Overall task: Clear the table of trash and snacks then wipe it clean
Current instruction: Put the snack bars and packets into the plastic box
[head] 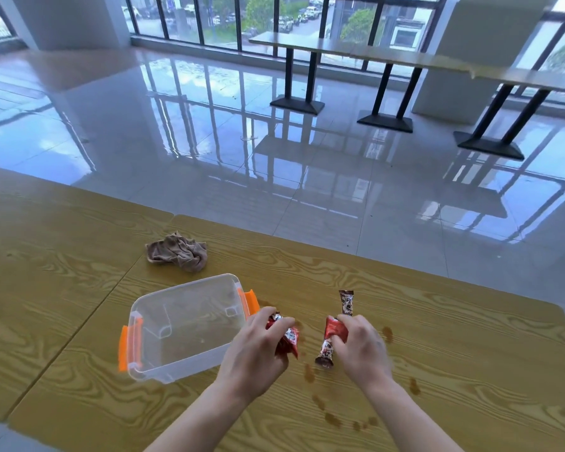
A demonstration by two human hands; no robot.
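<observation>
Head view: wooden table (437,353), far edge running diagonally from upper left down to the right corner; shiny tiled floor beyond, wide and open up to the window-side tables. Clear plastic bin (183,324) with orange latches sits left of centre, bare wood all round it. Crumpled brown cloth (178,252) lies behind the bin, near the far edge, apart from it. Left hand (258,350) has fingers curled round a red snack wrapper (287,337), just beside the bin's right latch. Right hand (361,347) pinches another red wrapper (335,329); a brown snack bar (326,352) shows below it, contact unclear. A third bar (346,301) lies behind, partly hidden by fingers. Brown spill spots (331,419) scatter between the forearms. Print on wrappers unreadable.
</observation>
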